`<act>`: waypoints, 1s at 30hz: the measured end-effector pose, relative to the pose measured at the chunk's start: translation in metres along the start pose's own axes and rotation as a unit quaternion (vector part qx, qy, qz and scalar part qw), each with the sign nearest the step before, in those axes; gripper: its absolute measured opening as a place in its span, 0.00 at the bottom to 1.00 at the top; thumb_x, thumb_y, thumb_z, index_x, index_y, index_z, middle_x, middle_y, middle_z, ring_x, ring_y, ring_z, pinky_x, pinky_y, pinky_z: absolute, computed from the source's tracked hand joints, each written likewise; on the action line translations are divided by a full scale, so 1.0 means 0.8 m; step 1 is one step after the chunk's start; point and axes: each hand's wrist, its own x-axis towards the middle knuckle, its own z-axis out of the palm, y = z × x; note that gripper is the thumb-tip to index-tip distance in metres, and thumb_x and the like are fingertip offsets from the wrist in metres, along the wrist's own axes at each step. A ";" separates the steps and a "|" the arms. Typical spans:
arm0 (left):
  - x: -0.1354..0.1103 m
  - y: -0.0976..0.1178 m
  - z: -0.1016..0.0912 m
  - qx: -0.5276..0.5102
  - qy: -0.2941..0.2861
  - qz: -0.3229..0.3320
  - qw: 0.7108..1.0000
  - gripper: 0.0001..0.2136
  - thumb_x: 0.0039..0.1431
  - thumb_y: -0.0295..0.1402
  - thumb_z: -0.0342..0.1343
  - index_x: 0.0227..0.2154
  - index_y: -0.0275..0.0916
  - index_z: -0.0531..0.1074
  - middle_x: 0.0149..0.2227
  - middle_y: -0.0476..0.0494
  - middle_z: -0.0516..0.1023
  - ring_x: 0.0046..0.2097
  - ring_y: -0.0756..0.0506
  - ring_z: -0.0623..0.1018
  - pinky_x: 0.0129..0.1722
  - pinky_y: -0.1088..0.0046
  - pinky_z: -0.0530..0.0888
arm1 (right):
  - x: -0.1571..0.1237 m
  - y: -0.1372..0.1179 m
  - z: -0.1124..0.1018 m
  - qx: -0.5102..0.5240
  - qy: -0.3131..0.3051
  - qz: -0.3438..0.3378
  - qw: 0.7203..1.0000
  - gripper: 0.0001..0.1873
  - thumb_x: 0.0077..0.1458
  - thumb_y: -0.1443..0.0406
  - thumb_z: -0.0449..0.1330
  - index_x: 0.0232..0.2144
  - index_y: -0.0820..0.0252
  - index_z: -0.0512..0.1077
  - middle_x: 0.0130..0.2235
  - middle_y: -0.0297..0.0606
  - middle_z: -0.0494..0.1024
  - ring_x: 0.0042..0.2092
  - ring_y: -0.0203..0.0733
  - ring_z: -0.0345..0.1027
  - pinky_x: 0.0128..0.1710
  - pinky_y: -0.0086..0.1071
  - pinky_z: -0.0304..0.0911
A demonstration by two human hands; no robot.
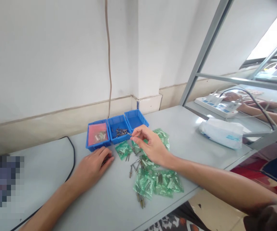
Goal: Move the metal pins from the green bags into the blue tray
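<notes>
My right hand (150, 144) is closed in a pinch on a small metal pin (129, 133), just over the front right corner of the middle blue bin (116, 120). Dark metal pins (121, 132) lie heaped inside that bin. On the table in front of the left bin (88, 136) rests my left hand (96, 162), its fingers curled round something dark that is mostly hidden. Green plastic bags (143, 184) of small parts are spread under and beside my right hand. Several loose metal pins (131, 170) lie among the bags.
A pink sheet (97, 130) and a clear bag of pale parts (101, 136) are in the left bin. To the right are a white soft pack (221, 132), a power strip (217, 106) and a metal frame (202, 54). Another person's hands (233, 97) are beyond. A black cable (74, 157) crosses the left side.
</notes>
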 end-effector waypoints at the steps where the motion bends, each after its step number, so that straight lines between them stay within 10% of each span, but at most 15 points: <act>1: 0.000 0.000 0.000 0.000 -0.001 -0.001 1.000 0.12 0.76 0.45 0.46 0.43 0.46 0.70 0.41 0.48 0.78 0.38 0.45 0.78 0.36 0.69 0.70 | 0.000 0.000 0.001 -0.004 0.001 -0.005 1.000 0.04 0.68 0.61 0.61 0.43 0.52 0.71 0.36 0.33 0.75 0.37 0.41 0.69 0.38 0.34 0.65; 14: 0.000 0.003 -0.002 -0.004 -0.012 -0.007 1.000 0.12 0.76 0.45 0.45 0.43 0.45 0.68 0.41 0.48 0.77 0.39 0.44 0.77 0.38 0.68 0.70 | 0.001 -0.001 -0.007 -0.128 -0.007 -0.055 0.990 0.11 0.73 0.65 0.53 0.48 0.52 0.75 0.48 0.39 0.78 0.44 0.44 0.72 0.43 0.38 0.67; 20: 0.000 0.003 -0.001 -0.006 -0.001 -0.002 1.000 0.12 0.76 0.45 0.46 0.43 0.45 0.68 0.41 0.47 0.78 0.39 0.44 0.78 0.37 0.68 0.70 | 0.002 0.007 -0.004 -0.332 -0.102 -0.141 0.927 0.25 0.71 0.63 0.57 0.67 0.56 0.63 0.62 0.50 0.72 0.59 0.59 0.64 0.60 0.58 0.62; 30: 0.000 0.001 0.000 -0.006 -0.015 -0.012 1.000 0.12 0.76 0.46 0.45 0.43 0.45 0.68 0.41 0.48 0.77 0.39 0.44 0.77 0.38 0.67 0.70 | -0.002 0.014 -0.002 -0.427 -0.132 -0.156 0.881 0.32 0.71 0.61 0.58 0.72 0.59 0.54 0.70 0.53 0.61 0.64 0.62 0.58 0.61 0.58 0.63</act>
